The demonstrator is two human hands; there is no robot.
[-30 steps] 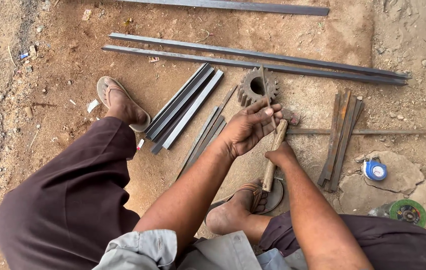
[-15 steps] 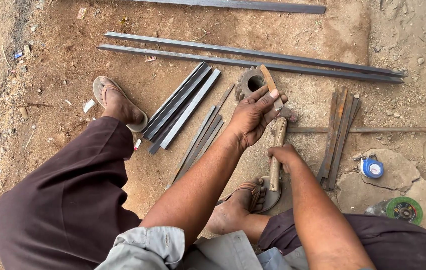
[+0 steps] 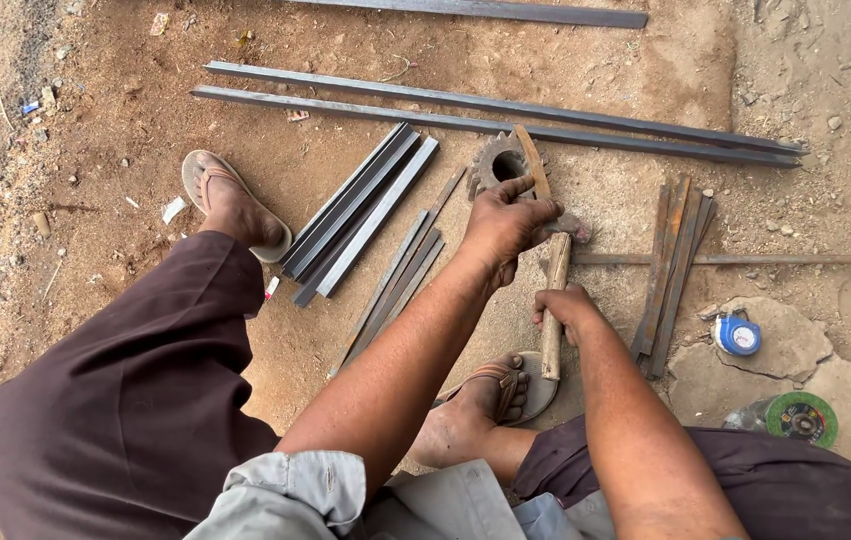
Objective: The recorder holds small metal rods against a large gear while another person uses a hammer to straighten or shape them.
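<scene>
Bare dirt ground: my left hand (image 3: 505, 225) pins a rusty flat strip (image 3: 531, 160) angled away over a gear (image 3: 495, 160), right hand (image 3: 563, 305) gripping an upright wooden-handled hammer (image 3: 553, 300).

One toothed grey metal gear wheel (image 3: 497, 160), one wooden-handled hammer (image 3: 553, 300), three long dark steel bars (image 3: 505, 105) on the dirt, one round blue tape measure (image 3: 738, 335), one green-labelled round cutting disc (image 3: 800, 418), two brown sandals (image 3: 207, 180), two flat stones (image 3: 795, 350)
</scene>
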